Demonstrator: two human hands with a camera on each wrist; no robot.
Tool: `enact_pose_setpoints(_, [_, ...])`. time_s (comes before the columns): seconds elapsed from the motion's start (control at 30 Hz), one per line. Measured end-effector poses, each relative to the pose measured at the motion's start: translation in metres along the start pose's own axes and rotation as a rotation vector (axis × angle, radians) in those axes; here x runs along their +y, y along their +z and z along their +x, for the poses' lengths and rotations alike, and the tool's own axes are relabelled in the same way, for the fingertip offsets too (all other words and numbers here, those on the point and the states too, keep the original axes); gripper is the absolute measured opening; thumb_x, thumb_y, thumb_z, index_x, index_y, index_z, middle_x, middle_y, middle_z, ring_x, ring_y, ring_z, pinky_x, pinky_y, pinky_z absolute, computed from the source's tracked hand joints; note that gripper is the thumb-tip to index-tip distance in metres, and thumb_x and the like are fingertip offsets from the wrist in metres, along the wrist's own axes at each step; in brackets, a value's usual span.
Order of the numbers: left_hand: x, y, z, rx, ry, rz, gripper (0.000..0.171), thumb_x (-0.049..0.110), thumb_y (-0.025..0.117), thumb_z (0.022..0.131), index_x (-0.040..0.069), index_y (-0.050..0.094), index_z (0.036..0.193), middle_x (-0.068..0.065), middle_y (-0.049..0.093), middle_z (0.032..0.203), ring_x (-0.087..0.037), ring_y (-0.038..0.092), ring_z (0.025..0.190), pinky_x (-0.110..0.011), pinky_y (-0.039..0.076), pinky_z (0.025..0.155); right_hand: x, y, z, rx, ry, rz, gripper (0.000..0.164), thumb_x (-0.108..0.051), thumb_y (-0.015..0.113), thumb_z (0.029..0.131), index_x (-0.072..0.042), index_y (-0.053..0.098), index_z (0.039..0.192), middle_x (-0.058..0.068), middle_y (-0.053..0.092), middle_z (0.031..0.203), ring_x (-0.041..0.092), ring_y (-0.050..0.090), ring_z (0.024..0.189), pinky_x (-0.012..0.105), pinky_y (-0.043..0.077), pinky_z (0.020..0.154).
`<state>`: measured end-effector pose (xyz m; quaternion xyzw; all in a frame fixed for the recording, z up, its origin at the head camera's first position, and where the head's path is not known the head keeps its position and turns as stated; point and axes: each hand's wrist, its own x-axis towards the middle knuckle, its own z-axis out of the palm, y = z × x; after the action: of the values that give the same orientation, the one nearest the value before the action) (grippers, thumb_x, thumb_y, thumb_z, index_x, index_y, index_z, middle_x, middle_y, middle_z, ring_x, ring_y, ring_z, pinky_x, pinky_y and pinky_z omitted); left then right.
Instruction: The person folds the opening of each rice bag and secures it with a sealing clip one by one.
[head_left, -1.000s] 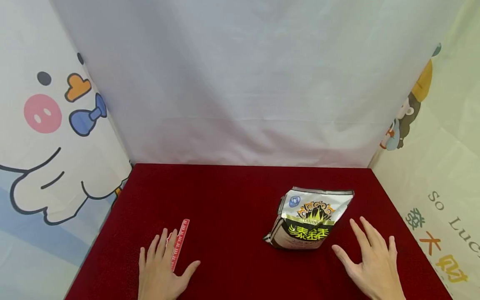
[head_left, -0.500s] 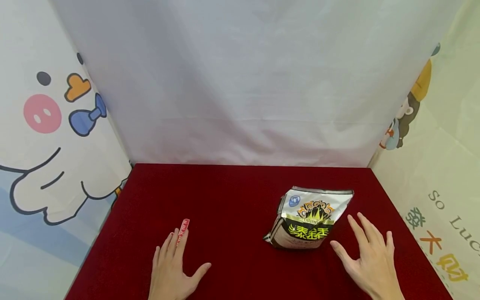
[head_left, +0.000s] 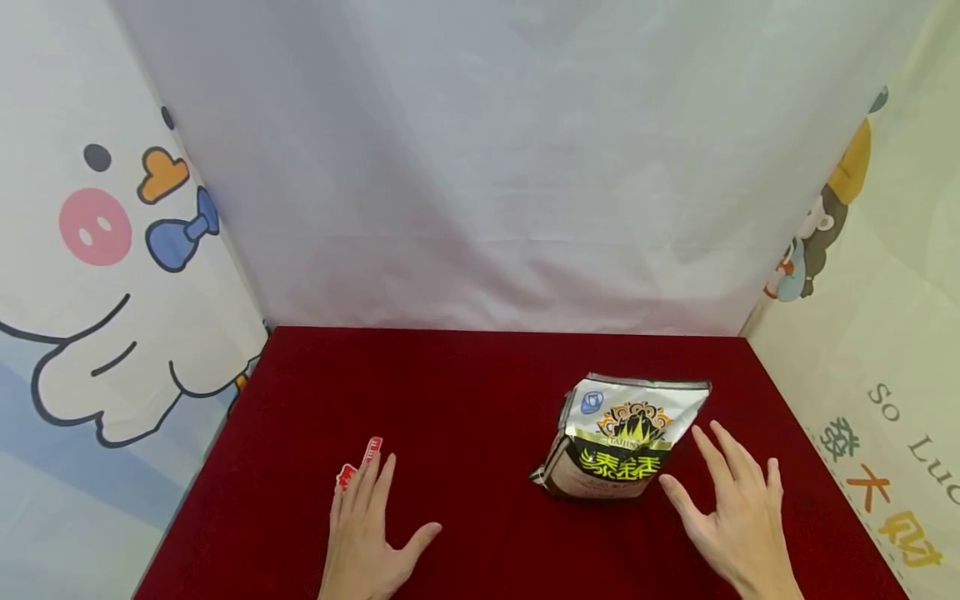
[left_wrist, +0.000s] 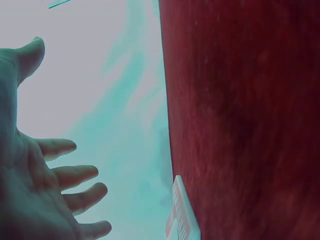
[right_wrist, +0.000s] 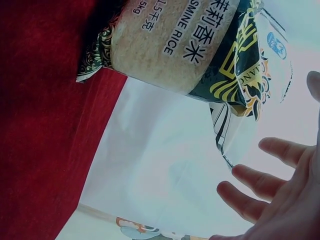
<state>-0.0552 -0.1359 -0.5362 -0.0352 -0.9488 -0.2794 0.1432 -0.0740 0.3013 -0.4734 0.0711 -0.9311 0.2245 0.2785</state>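
A bag of jasmine rice (head_left: 611, 437) with a silver top and a dark label stands on the right half of the table, its top end leaning. My right hand (head_left: 738, 521) is beside the bag's right side, fingers spread and holding nothing. The right wrist view shows the rice bag (right_wrist: 165, 45) in front of those fingers. On the left, a flat red piece (head_left: 373, 448) with white ruler-like marks lies on the cloth. My left hand (head_left: 367, 529) overlaps its lower part in the head view, fingers extended, thumb out. The left wrist view shows nothing in that palm.
Dark red cloth (head_left: 450, 400) covers the table. A white curtain (head_left: 480, 167) hangs behind it, with printed sheets along the left side (head_left: 67, 350) and right side (head_left: 862, 333).
My left hand has moved to the right across the red piece, hiding its lower part. My right hand has shifted slightly left and forward, closer to the rice bag. The bag stays put.
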Motion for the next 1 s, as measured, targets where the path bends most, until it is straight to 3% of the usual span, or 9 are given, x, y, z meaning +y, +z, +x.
enact_pose_setpoints(0.4, [0.01, 0.013, 0.001, 0.125, 0.001, -0.058, 0.091, 0.051, 0.083, 0.087, 0.014, 0.047, 0.161, -0.016, 0.045, 0.167, -0.046, 0.045, 0.147, -0.073, 0.031, 0.116, -0.002, 0.0, 0.005, 0.011, -0.002, 0.014, 0.073, -0.037, 0.081, 0.089, -0.01, 0.056, 0.153, 0.026, 0.05, 0.157, 0.054, 0.047, 0.135, 0.081, 0.008, 0.123])
enact_pose_setpoints(0.7, [0.018, 0.014, 0.003, 0.079, -0.063, -0.111, 0.088, 0.049, 0.082, 0.089, 0.014, 0.046, 0.162, -0.014, 0.04, 0.17, -0.044, 0.04, 0.152, -0.075, 0.03, 0.117, -0.005, 0.001, 0.01, 0.035, -0.019, 0.029, 0.072, -0.034, 0.082, 0.087, -0.006, 0.059, 0.149, 0.025, 0.052, 0.155, 0.055, 0.048, 0.134, 0.082, 0.011, 0.122])
enact_pose_setpoints(1.0, [0.029, 0.018, 0.011, 0.098, -0.015, -0.131, 0.084, 0.046, 0.082, 0.09, 0.01, 0.05, 0.159, -0.016, 0.044, 0.168, -0.044, 0.043, 0.152, -0.07, 0.034, 0.119, -0.008, 0.003, 0.017, 0.081, -0.045, 0.063, 0.072, -0.037, 0.082, 0.087, -0.003, 0.061, 0.146, 0.025, 0.056, 0.153, 0.054, 0.051, 0.133, 0.083, 0.014, 0.12])
